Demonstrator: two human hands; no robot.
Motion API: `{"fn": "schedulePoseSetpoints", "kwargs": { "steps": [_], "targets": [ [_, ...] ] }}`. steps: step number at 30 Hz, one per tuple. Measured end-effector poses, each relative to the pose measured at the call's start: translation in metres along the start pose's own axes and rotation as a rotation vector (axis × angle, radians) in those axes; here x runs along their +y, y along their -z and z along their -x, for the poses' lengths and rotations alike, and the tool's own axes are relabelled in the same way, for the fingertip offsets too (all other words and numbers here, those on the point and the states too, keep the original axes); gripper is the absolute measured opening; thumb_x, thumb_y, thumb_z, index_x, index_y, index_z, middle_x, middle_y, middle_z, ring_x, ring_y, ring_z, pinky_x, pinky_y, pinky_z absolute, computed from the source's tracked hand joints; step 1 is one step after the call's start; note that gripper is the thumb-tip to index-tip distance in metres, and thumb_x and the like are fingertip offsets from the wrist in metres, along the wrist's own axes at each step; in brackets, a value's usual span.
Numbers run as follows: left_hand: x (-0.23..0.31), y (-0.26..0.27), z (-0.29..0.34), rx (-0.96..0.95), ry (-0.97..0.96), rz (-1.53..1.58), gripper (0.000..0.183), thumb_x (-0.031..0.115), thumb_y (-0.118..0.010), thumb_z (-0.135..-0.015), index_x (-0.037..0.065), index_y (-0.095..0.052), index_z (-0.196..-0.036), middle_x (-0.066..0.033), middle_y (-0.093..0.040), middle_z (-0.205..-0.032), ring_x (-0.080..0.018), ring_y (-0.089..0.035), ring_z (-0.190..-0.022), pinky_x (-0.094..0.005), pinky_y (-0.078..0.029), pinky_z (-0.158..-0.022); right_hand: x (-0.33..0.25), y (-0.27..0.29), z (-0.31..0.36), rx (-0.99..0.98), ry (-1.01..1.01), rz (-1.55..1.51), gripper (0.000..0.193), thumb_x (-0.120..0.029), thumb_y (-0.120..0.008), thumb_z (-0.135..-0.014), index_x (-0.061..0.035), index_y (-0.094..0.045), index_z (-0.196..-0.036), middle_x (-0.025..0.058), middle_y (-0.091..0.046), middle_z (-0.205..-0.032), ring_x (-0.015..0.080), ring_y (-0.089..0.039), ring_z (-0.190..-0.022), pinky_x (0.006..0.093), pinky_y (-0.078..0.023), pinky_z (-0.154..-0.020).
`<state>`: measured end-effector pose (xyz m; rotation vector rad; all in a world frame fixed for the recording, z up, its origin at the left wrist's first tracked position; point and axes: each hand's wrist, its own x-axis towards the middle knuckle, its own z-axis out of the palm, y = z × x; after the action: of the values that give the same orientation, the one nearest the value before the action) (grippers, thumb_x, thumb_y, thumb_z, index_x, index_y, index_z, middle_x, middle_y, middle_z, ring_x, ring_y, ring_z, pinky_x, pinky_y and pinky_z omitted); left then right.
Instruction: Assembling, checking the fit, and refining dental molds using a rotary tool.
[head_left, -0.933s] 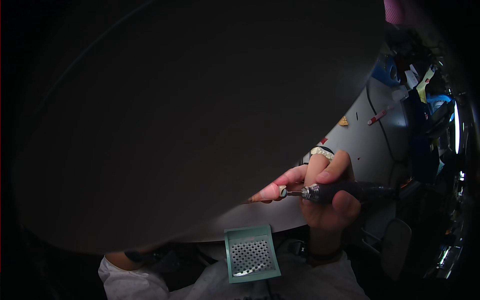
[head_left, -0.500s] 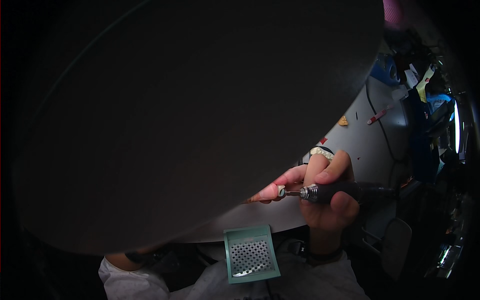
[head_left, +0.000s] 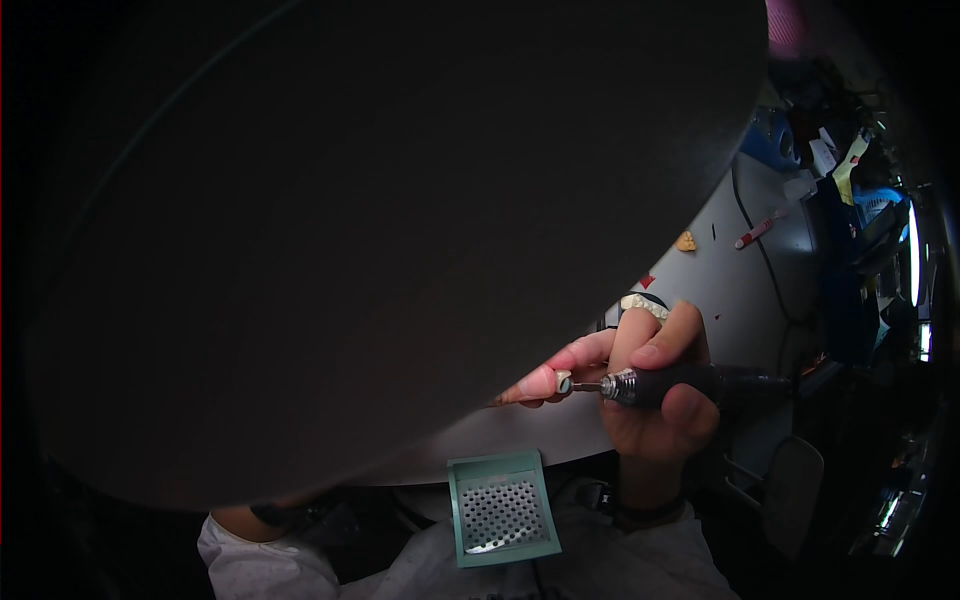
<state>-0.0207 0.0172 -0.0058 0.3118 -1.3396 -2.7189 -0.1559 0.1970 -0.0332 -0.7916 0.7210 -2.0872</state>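
My right hand [head_left: 655, 425] is wrapped round a dark rotary handpiece [head_left: 672, 386], which points left. From its metal nose a thin bur [head_left: 588, 386] reaches to a small tooth-coloured dental crown [head_left: 564, 381]. The fingertips of my left hand [head_left: 538, 386] pinch that crown; the rest of this hand is hidden behind a large dark panel. Whether the bur's tip touches the crown is too small to tell. Just beyond my right fingers lies a pale dental arch model [head_left: 643, 304], partly covered by them.
The dark panel [head_left: 380, 250] blocks most of the left and middle. On the light worktop [head_left: 730, 280] lie a small tan cast piece [head_left: 685, 241], a red-and-white stick [head_left: 755, 233] and a cable [head_left: 777, 285]. A green tray with a perforated metal plate [head_left: 492, 460] juts out at the near edge.
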Motion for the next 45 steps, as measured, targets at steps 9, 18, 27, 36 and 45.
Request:
{"fn": "schedulePoseSetpoints", "kwargs": {
  "steps": [9,18,27,36,45],
  "targets": [
    [0.005,-0.001,0.004,0.022,0.01,0.002,0.01,-0.009,-0.068,-0.092,-0.006,-0.065,-0.101,-0.0169,-0.072,-0.095,-0.0224,-0.072,-0.09,-0.0338,-0.059,-0.085,0.0,-0.005,-0.003,0.006,-0.002,0.007,0.032,-0.027,-0.064,-0.1,0.0003,-0.051,-0.11,0.0132,-0.058,-0.086,0.0546,-0.065,-0.11,0.0683,-0.058,-0.09],
    [0.009,-0.013,0.0,0.053,0.02,-0.139,0.01,-0.008,-0.068,-0.092,-0.006,-0.064,-0.101,-0.0172,-0.071,-0.095,-0.0233,-0.072,-0.092,-0.0342,-0.059,-0.086,0.001,0.004,-0.002,-0.069,0.04,-0.073,0.034,-0.028,-0.063,-0.101,0.0016,-0.051,-0.112,0.0181,-0.061,-0.096,0.048,-0.061,-0.124,0.0634,-0.054,-0.102],
    [-0.011,0.014,0.0,-0.059,-0.077,-0.023,0.013,-0.007,-0.069,-0.092,-0.003,-0.061,-0.101,-0.0201,-0.071,-0.099,-0.0253,-0.072,-0.097,-0.0346,-0.059,-0.087,-0.016,0.012,0.013,-0.038,0.109,0.002,0.036,-0.035,-0.063,-0.101,-0.0046,-0.051,-0.116,0.0178,-0.061,-0.092,0.0503,-0.062,-0.121,0.0601,-0.055,-0.102],
    [-0.005,0.005,-0.007,-0.063,-0.057,0.04,0.017,-0.009,-0.071,-0.089,-0.001,-0.06,-0.099,-0.0203,-0.07,-0.104,-0.0243,-0.072,-0.1,-0.035,-0.058,-0.093,-0.039,0.02,0.03,0.087,0.27,0.394,0.044,-0.047,-0.06,-0.101,-0.0065,-0.051,-0.116,0.0117,-0.056,-0.09,0.0408,-0.068,-0.1,0.0484,-0.061,-0.08],
    [-0.015,0.013,-0.005,-0.086,-0.119,0.022,0.018,-0.011,-0.07,-0.088,-0.001,-0.061,-0.099,-0.0177,-0.07,-0.103,-0.0215,-0.071,-0.099,-0.034,-0.057,-0.094,-0.113,0.077,0.056,0.71,-0.035,0.289,0.022,-0.025,-0.056,-0.098,-0.0032,-0.06,-0.1,0.0026,-0.041,-0.067,0.0125,-0.036,-0.056,0.0298,-0.028,-0.054]
  ]
}}
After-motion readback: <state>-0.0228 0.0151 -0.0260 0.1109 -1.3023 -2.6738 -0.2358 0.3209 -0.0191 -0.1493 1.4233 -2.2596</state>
